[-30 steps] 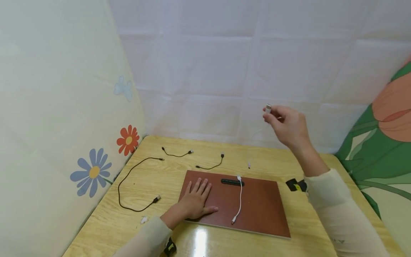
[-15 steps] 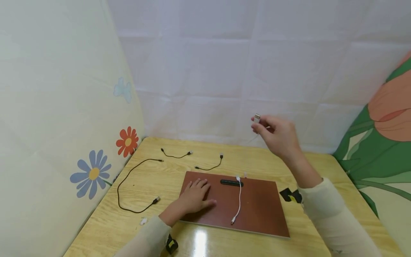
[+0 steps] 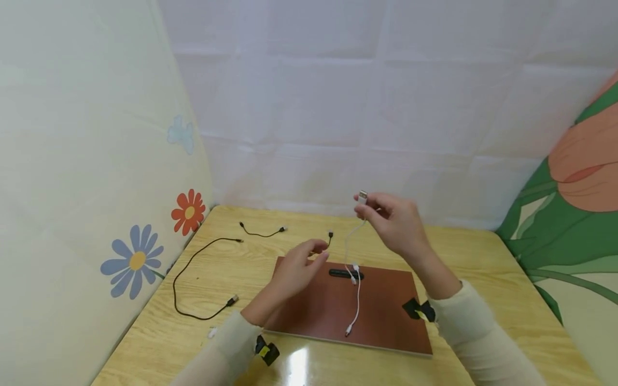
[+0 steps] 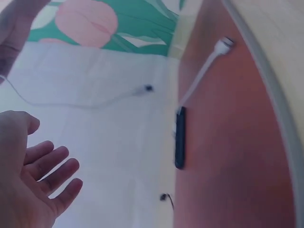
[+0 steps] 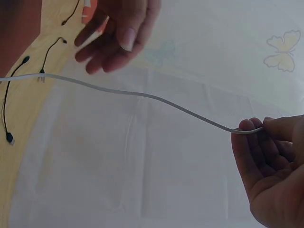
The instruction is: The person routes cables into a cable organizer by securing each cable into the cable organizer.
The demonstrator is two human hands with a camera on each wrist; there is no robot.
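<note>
Far left, a blue-grey daisy print (image 3: 137, 261) and a red flower print (image 3: 189, 212) show on the side backdrop. On the wood-grain table (image 3: 145, 348) beside them, a long black USB cable (image 3: 174, 289) lies in an open curve, a small white piece (image 3: 212, 332) near its USB plug; farther back rests a short black USB cable (image 3: 260, 235). My left hand (image 3: 295, 271) hovers over the left part of the brown board (image 3: 309, 316), fingers loosely bent and apart, holding nothing. Just beyond it, a second short black cable (image 3: 330, 235) is partly hidden. On the board lies a black cable holder (image 3: 340, 273); a white USB cable (image 3: 358, 292) runs from its right end toward me, whether clipped in I cannot tell. My right hand (image 3: 396, 222), raised above the table's far side, pinches the held white cable (image 5: 118, 91) by its USB-A plug, metal end up; the cord hangs down, its small connector in the air, apart from the board. Far right: a tulip print (image 3: 584, 171).
</note>
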